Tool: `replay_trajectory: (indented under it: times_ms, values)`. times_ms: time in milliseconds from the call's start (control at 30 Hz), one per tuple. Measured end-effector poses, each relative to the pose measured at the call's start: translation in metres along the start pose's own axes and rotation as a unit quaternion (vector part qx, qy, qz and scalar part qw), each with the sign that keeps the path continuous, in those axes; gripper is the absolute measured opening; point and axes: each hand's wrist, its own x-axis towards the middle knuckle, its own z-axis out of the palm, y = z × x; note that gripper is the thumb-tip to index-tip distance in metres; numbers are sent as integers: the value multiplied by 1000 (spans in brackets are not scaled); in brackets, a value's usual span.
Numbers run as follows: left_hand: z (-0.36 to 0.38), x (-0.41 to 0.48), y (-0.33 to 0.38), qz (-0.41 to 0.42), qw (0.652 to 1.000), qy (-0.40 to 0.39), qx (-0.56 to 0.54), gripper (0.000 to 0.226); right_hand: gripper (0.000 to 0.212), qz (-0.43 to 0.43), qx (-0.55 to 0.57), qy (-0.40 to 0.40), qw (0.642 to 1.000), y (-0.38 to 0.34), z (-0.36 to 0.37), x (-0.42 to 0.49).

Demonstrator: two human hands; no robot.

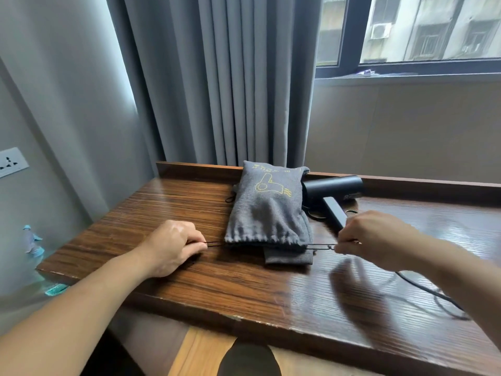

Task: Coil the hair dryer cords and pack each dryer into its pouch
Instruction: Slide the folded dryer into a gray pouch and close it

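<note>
A bulging grey pouch [267, 207] with a yellow dryer drawing lies on the wooden table [189, 280], its gathered mouth facing me. My left hand [173, 246] pinches the black drawstring [215, 243] left of the mouth. My right hand [376, 240] pinches the drawstring on the right side, and both cords run taut. A second flat grey pouch [287, 256] lies under the full one. Behind it on the right rests a black hair dryer [333, 189], handle pointing toward my right hand. Its black power cord [431, 291] trails off past my right forearm.
A raised wooden lip runs along the table's back edge [195, 168], with grey curtains [230, 77] and a window [420, 31] behind. A wall socket [12, 161] sits at the left. A stool or chair [200, 351] stands below the table's front edge.
</note>
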Motion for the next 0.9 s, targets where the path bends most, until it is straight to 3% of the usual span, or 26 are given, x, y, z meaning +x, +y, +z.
replay_trajectory:
  times_ms: [267, 367, 433, 500, 567, 667, 767, 900]
  values:
    - [-13, -13, -42, -50, 998, 16, 28, 8, 33, 94, -118, -45, 988, 29, 3, -12]
    - [-13, -8, -25, -89, 992, -30, 83, 26, 28, 117, -119, -40, 985, 10, 2, -7]
    - [-8, -1, -2, -80, 993, -22, 81, 48, 36, 107, -110, 0, 988, -8, -4, -1]
    - [1, 6, 25, -49, 998, 5, 25, 60, 50, 80, -79, 58, 992, -33, -11, 4]
    - [16, 13, 50, -35, 999, 10, 9, 56, 54, 47, -10, 99, 994, -63, -14, 9]
    - [38, 25, 67, -54, 998, 28, 19, 36, 51, 22, 43, 81, 996, -94, 2, 22]
    - [44, 28, 70, -58, 994, 80, -47, 22, 34, 5, 39, 99, 994, -102, 24, 34]
    - [31, 24, 71, -100, 976, 89, -169, 21, 30, -8, 198, 140, 970, -98, 25, 38]
